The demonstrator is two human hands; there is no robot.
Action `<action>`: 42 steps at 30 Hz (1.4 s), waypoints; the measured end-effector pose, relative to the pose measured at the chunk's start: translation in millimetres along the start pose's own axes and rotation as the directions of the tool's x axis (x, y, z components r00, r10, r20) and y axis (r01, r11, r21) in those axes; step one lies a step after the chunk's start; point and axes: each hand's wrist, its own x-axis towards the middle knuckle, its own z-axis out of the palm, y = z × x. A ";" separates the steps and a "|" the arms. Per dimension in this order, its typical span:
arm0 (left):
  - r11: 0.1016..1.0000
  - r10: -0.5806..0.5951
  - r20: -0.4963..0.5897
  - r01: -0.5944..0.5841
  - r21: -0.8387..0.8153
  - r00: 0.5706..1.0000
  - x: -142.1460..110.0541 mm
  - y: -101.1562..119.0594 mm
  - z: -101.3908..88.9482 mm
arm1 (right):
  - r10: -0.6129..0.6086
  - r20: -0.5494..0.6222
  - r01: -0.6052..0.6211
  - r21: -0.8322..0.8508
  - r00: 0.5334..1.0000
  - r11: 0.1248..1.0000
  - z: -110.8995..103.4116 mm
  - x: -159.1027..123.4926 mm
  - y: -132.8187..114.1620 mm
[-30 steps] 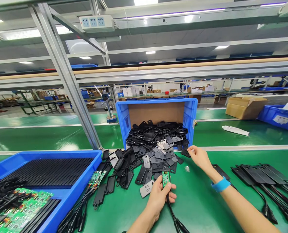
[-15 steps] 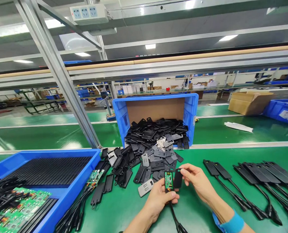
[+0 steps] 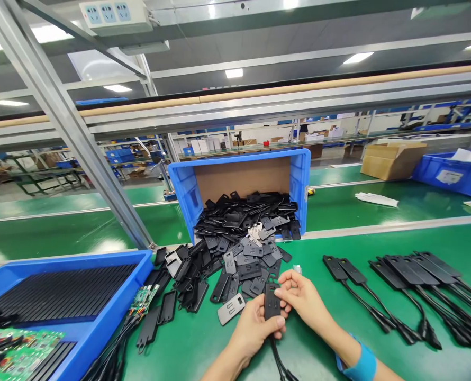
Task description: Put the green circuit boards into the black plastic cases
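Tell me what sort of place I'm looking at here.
Probably an electronics assembly workshop: green circuit boards with black cables lie in a blue tray, black plastic covers spill from a blue crate, and a power strip hangs from metal framing above the green bench.

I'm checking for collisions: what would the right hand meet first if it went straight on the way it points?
The black case in the left hand; the right hand seems to touch it, though depth is hard to judge.
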 end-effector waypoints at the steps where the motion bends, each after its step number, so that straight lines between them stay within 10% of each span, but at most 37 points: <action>1: 1.000 0.006 0.003 -0.006 0.012 1.000 -0.2 0.9 0.1 | 0.014 0.006 -0.014 0.014 1.000 1.000 0.8 -0.2 0.3; 19: 0.977 0.024 0.008 -0.025 0.210 1.000 -1.9 1.3 3.5 | 0.127 0.143 -0.127 -0.010 0.981 0.992 -1.2 1.4 0.0; 24: 0.992 0.017 -0.045 -0.011 0.126 0.999 -0.5 0.0 6.8 | 0.021 0.043 -0.008 -0.290 0.999 0.957 5.7 -2.7 4.0; 31: 0.994 0.010 0.132 0.005 -0.114 0.991 -3.5 -7.3 0.9 | -0.173 0.075 0.157 -0.837 0.982 0.525 2.9 -14.1 -6.6; 38: 0.981 -0.027 0.110 0.005 0.196 0.994 -6.8 -7.4 1.1 | -0.297 -0.149 -0.176 -0.982 0.943 -0.068 -54.8 6.9 -17.4; 42: 0.822 0.130 0.067 -0.146 0.551 0.989 -11.9 6.5 0.5 | -0.372 -0.098 -0.196 -0.952 0.923 -0.234 -67.1 8.1 -10.6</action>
